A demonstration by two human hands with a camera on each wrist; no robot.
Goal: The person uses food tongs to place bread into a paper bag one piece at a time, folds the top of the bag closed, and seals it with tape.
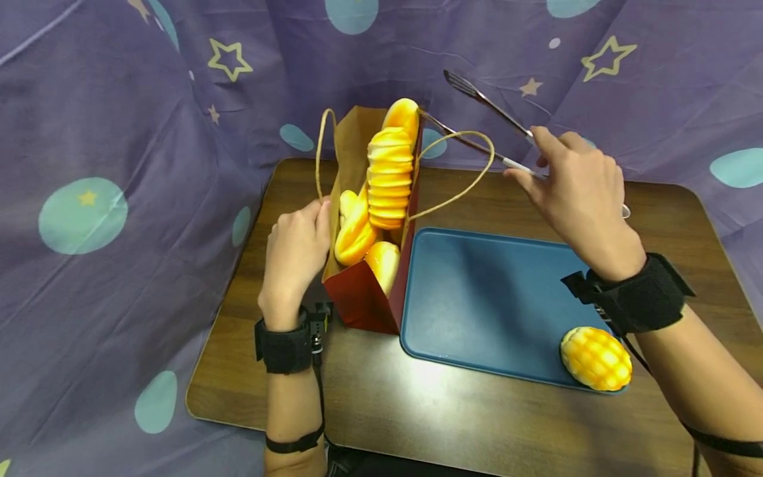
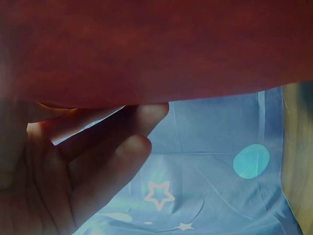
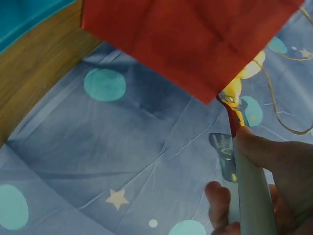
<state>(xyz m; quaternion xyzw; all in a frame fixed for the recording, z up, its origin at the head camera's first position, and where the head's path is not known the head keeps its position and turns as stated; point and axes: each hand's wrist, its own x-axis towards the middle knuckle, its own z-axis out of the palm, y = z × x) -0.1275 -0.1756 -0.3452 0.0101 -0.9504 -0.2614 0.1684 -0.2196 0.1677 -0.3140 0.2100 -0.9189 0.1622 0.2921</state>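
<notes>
A red paper bag (image 1: 365,298) with a brown inside stands upright, filled with several breads. My left hand (image 1: 296,255) grips its left rim; in the left wrist view some fingers (image 2: 110,171) lie along the red outer wall. My right hand (image 1: 581,192) holds metal tongs (image 1: 501,112) with pale handles, their two arms spread wide. One tong tip reaches the bag's far right rim, beside a long bread (image 1: 403,116); the other points up in the air. A ridged bread (image 1: 390,179) leans on top, above a twisted bread (image 1: 354,235) and a round bun (image 1: 383,262).
To the bag's right lies a blue tray (image 1: 483,298) carrying one yellow bun with a criss-cross top (image 1: 596,358) at its near right corner. Twine handles (image 1: 471,189) stick out from the bag. A purple patterned cloth (image 1: 149,165) hangs behind the wooden table (image 1: 238,371).
</notes>
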